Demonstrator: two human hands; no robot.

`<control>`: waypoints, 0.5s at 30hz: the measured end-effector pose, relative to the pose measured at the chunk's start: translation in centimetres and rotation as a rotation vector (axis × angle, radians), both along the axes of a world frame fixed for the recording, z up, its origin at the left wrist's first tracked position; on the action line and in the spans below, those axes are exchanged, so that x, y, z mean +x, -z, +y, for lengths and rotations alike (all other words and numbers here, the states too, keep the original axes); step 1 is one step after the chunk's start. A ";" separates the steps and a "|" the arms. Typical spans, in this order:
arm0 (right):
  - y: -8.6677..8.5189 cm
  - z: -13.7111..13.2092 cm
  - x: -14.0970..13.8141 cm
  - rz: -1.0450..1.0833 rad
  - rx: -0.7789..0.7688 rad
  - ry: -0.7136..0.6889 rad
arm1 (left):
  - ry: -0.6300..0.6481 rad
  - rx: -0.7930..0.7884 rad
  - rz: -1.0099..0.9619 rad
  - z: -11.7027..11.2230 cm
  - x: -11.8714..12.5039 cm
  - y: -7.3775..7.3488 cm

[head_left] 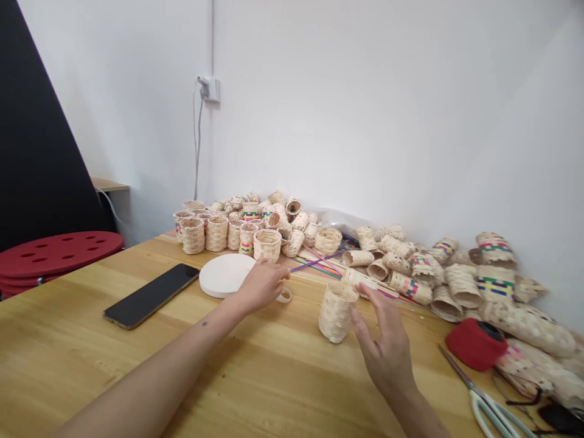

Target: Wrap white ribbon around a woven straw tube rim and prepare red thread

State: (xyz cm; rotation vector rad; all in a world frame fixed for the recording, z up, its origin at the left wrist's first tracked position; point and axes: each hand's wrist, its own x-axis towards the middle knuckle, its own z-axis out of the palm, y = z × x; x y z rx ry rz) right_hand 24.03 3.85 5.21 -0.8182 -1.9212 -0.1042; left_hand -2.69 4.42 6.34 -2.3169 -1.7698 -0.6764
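Pale woven basket [336, 312], red stool [57, 252], black phone [152, 295], white disc [225, 275]

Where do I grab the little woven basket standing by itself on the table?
The little basket stands upright, round and open on top, with bare table around it. I'd wrap my fingers round its woven side, coming from the right, where the right hand is open beside it.

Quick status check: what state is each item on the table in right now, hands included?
Left hand: curled, against the small ring; grip unclear.
Right hand: open, beside the woven basket.
Woven basket: upright, mouth up.
Phone: flat, screen dark.
Scissors: blades closed, lying flat.
Red spool: on its side.
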 end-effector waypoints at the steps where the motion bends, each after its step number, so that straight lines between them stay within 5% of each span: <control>1: -0.2 -0.4 -0.2 -0.030 0.068 -0.019 | 0.042 -0.031 -0.001 0.0 0.0 0.3; 8: -0.6 -1.8 -1.1 -0.126 0.234 -0.144 | 0.016 -0.152 -0.221 -0.5 1.8 0.5; 12: -0.4 -2.3 -1.1 -0.055 0.068 -0.187 | -0.053 -0.251 -0.536 -1.5 4.6 -0.4; 15: 0.0 -2.5 -1.5 -0.056 -0.211 -0.180 | 0.019 -0.428 -0.773 -2.3 6.7 -0.3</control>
